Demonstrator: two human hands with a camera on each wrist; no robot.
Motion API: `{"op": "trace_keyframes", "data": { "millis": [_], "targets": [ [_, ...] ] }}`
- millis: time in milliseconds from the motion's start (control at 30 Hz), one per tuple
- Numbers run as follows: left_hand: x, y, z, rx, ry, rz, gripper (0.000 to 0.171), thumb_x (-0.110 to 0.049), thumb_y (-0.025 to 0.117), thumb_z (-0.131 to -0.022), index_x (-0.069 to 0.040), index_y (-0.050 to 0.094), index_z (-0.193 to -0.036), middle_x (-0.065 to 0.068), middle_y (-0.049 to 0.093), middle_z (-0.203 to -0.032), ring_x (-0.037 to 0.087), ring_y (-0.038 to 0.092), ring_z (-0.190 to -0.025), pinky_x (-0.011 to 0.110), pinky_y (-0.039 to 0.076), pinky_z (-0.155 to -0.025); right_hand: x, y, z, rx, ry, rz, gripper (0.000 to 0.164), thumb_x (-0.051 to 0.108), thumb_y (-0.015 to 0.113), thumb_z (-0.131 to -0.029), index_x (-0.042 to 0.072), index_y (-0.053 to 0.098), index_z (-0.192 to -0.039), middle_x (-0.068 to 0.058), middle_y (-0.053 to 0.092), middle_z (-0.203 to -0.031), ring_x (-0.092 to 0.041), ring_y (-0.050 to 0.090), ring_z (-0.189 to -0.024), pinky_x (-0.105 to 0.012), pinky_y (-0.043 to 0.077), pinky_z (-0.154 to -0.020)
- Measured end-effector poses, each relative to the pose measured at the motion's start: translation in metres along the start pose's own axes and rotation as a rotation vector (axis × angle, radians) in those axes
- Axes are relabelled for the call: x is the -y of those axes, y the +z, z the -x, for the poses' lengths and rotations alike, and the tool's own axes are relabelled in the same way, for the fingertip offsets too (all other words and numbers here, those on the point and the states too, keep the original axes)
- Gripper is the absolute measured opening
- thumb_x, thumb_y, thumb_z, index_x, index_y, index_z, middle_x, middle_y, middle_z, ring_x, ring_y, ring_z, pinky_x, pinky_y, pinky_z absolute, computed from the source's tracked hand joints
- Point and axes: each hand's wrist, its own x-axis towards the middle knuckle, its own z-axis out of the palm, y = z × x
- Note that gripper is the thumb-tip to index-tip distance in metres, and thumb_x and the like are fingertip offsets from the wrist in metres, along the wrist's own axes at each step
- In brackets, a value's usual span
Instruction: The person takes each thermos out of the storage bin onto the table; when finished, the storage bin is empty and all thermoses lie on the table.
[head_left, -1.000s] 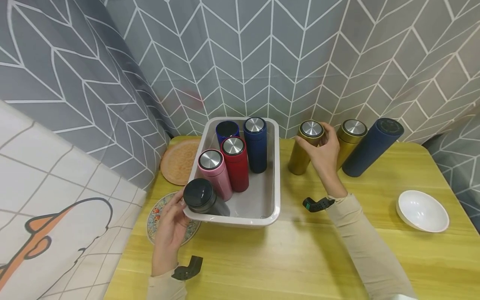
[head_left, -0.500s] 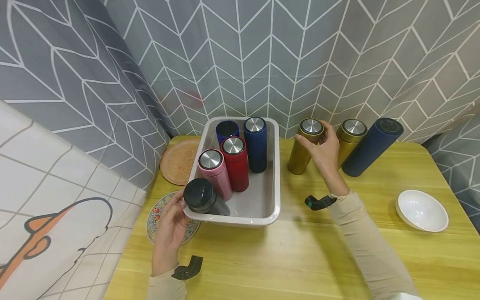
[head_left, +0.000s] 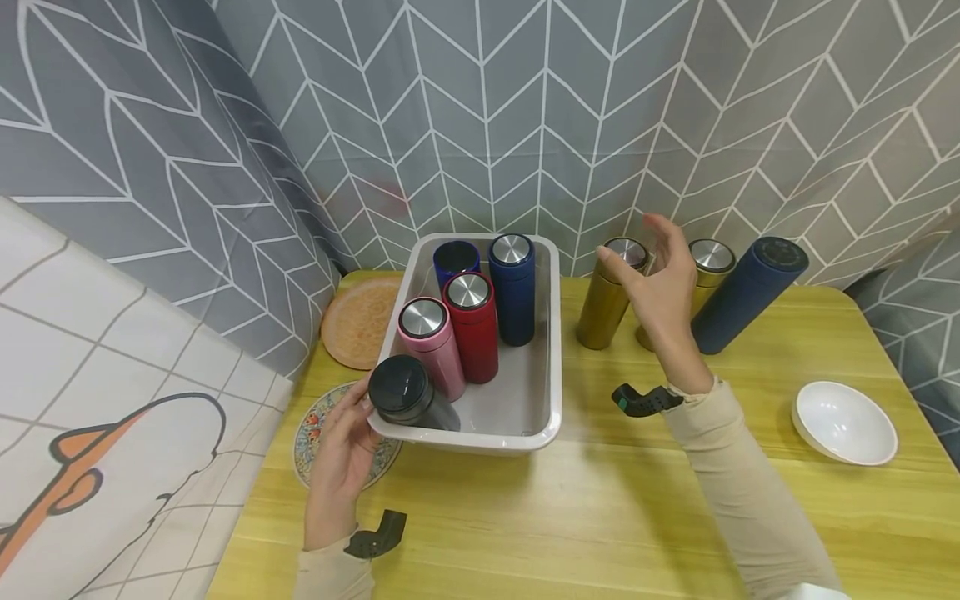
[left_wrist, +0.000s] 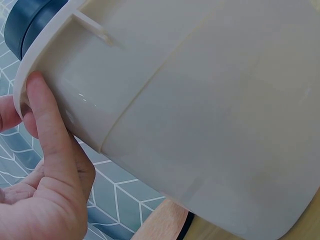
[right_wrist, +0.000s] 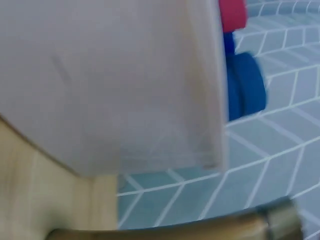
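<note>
My left hand [head_left: 341, 454] holds the front-left corner of a white plastic tub [head_left: 554, 358]. In the left wrist view its fingers [left_wrist: 46, 110] bend under the rim. Inside the tub stand a black flask [head_left: 401, 387], a pink flask [head_left: 437, 354], a red one [head_left: 472, 333] and two blue ones, the taller being dark blue [head_left: 513, 292]. My right hand [head_left: 667, 300] is spread at the top of a gold flask [head_left: 598, 317], thumb overlapping its lid, fingers raised away from it. That flask stands upright on the table; its side appears in the right wrist view [right_wrist: 200, 231].
Right of the hand are a second gold flask [head_left: 711, 260], partly hidden, and a tall navy flask [head_left: 742, 300]. A white bowl [head_left: 845, 423] sits farther right. A round wooden mat [head_left: 358, 325] and a patterned plate [head_left: 307, 437] lie left of the tub. A patterned curtain hangs behind.
My right hand has loosened from the gold flask, its fingers lifting and shifting slightly right. The flask stays where it stood. My left hand has kept its hold on the tub.
</note>
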Motion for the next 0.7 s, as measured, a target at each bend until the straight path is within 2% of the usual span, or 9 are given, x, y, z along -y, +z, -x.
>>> {"op": "trace_keyframes", "data": {
  "millis": [100,267,367,500,633,700],
  "targets": [
    [0.0,0.0,0.0,0.008,-0.003,0.005,0.053,0.008,0.02,-0.102,-0.006,0.063,-0.129,0.003,0.066,-0.126,0.01,0.071,-0.103,0.021,0.061,-0.085,0.016,-0.002,0.001,0.12,0.017,0.076,0.071,0.025,0.084,-0.081,0.013,0.053,-0.143,-0.008,0.051,-0.151,-0.026,0.044,-0.145,-0.036,0.035,-0.125],
    [-0.001,0.001,-0.001,0.008,-0.003,0.007,0.054,0.008,0.019,-0.101,-0.005,0.063,-0.13,0.003,0.067,-0.125,0.01,0.071,-0.103,0.021,0.061,-0.085,0.039,-0.001,0.001,0.425,0.014,0.24,0.073,0.034,0.078,-0.086,0.012,0.046,-0.148,-0.009,0.046,-0.156,-0.036,0.041,-0.146,-0.049,0.035,-0.124],
    [-0.001,0.0,-0.001,-0.011,-0.005,-0.011,0.054,0.008,0.02,-0.101,-0.007,0.064,-0.129,0.002,0.067,-0.124,0.009,0.071,-0.102,0.02,0.061,-0.083,0.045,0.006,-0.002,0.558,-0.011,0.272,0.074,0.034,0.075,-0.089,0.01,0.042,-0.151,-0.012,0.044,-0.157,-0.037,0.041,-0.146,-0.051,0.034,-0.124],
    [-0.001,0.0,0.0,-0.017,-0.009,-0.031,0.053,0.008,0.022,-0.1,-0.008,0.065,-0.127,0.001,0.068,-0.123,0.008,0.071,-0.1,0.019,0.062,-0.081,0.045,0.021,-0.005,0.643,-0.013,0.263,0.075,0.032,0.076,-0.089,0.007,0.042,-0.15,-0.013,0.045,-0.156,-0.036,0.042,-0.144,-0.049,0.035,-0.123],
    [0.001,-0.001,0.0,-0.01,-0.007,-0.041,0.052,0.007,0.022,-0.101,-0.008,0.064,-0.127,0.001,0.067,-0.123,0.008,0.071,-0.1,0.019,0.062,-0.081,0.038,0.036,-0.01,0.691,0.021,0.212,0.074,0.03,0.077,-0.087,0.006,0.043,-0.148,-0.012,0.046,-0.155,-0.034,0.041,-0.146,-0.048,0.033,-0.124],
    [0.003,-0.005,0.0,-0.008,-0.009,-0.038,0.051,0.007,0.023,-0.101,-0.007,0.064,-0.129,0.002,0.067,-0.124,0.008,0.071,-0.1,0.02,0.062,-0.081,0.033,0.043,-0.012,0.703,0.044,0.176,0.074,0.028,0.078,-0.087,0.005,0.043,-0.148,-0.013,0.046,-0.155,-0.032,0.039,-0.148,-0.047,0.031,-0.126]
  ]
}}
